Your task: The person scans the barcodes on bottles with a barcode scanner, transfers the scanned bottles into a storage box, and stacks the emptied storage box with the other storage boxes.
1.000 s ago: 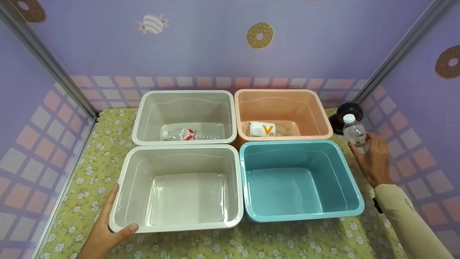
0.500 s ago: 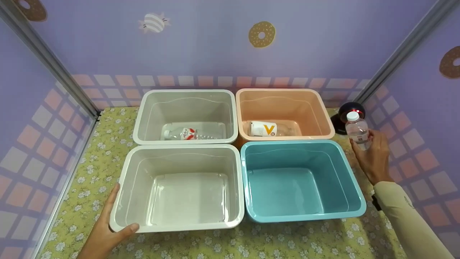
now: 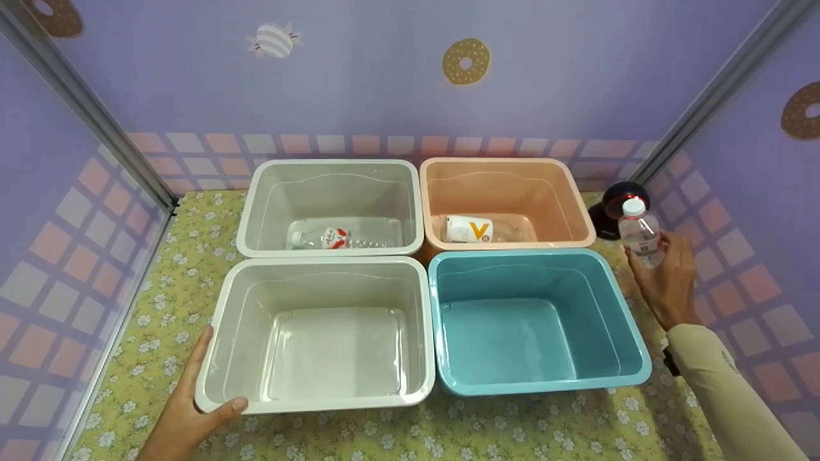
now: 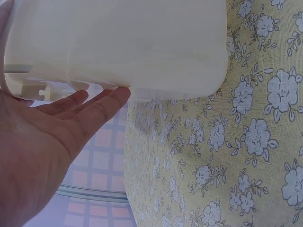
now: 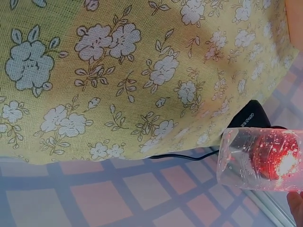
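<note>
My right hand grips a small clear plastic bottle with a white cap, held upright before a black device with a round head. In the right wrist view, the device's red light shines through the clear bottle; only a fingertip shows there. My left hand rests at the near left corner of the off-white basin, thumb on its rim. The left wrist view shows that hand's straight fingers against the basin's outer wall.
A grey basin at the back left contains a bottle with a red and white label. Beside it, a peach basin contains a white-labelled bottle. A blue basin stands nearest my right arm. Patterned walls enclose the flowered tablecloth.
The bottle in my right hand has shifted slightly right in front of the black device, whose red light has come on. My left hand stays at the basin corner.
</note>
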A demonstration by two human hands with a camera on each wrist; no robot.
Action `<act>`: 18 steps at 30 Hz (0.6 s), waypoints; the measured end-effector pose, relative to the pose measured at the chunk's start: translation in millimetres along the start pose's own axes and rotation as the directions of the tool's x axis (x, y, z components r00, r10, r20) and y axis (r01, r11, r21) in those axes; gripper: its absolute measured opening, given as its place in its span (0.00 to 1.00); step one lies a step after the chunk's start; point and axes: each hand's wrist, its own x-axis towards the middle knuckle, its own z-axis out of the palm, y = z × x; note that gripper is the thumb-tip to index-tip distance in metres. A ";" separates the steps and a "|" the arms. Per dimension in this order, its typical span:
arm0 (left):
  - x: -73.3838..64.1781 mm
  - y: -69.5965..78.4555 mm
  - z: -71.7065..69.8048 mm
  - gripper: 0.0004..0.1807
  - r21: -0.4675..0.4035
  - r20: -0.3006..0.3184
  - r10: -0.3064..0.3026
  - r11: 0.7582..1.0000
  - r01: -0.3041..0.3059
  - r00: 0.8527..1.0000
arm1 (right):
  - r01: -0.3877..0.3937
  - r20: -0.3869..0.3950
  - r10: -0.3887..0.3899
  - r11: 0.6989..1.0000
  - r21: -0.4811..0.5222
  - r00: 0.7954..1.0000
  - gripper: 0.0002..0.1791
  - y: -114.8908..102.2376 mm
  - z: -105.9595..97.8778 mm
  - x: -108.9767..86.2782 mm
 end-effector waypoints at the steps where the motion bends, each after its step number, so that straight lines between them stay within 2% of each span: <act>1: 0.0 0.0 0.1 0.62 -0.002 0.000 0.000 1.000 0.000 1.000 | -0.001 -0.003 0.001 1.000 0.002 1.000 0.34 -0.4 -0.7 0.4; 18: -2.3 2.0 0.0 0.62 0.045 -0.015 0.014 0.999 -0.013 1.000 | 0.097 -0.081 -0.094 0.994 0.039 0.992 0.35 -29.7 -12.4 16.4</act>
